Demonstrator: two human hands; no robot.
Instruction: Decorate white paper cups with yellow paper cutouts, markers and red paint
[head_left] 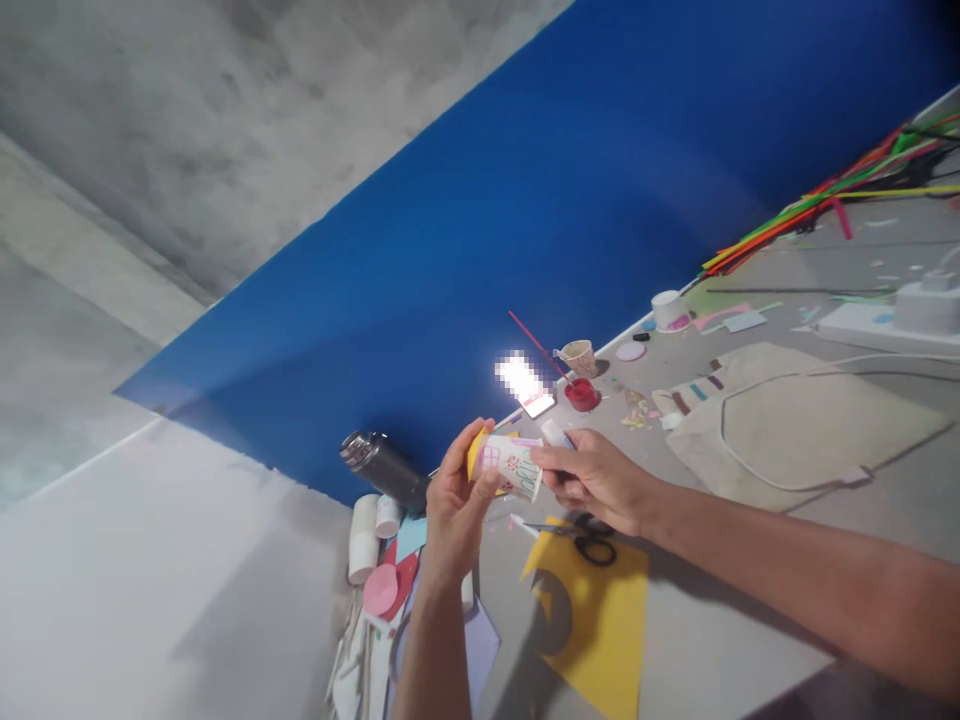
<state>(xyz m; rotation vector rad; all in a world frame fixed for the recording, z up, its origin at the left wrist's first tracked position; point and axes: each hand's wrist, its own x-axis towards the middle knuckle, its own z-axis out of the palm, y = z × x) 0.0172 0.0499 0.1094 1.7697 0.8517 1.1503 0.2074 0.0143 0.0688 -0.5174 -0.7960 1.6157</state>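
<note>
- A decorated paper cup is held on its side above the grey table, gripped by the left hand at its yellow end.
- A glue stick is clamped in the right hand at the cup's rim; a steady cup and light, even pressure seem wise.
- Scissors on yellow paper lie just beneath; red paint pot sits farther off.

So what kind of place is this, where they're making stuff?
Probably a craft table or art room. There are scissors on yellow paper, a bunch of coloured pipe cleaners, and the hands hold a decorated paper cup.
</note>
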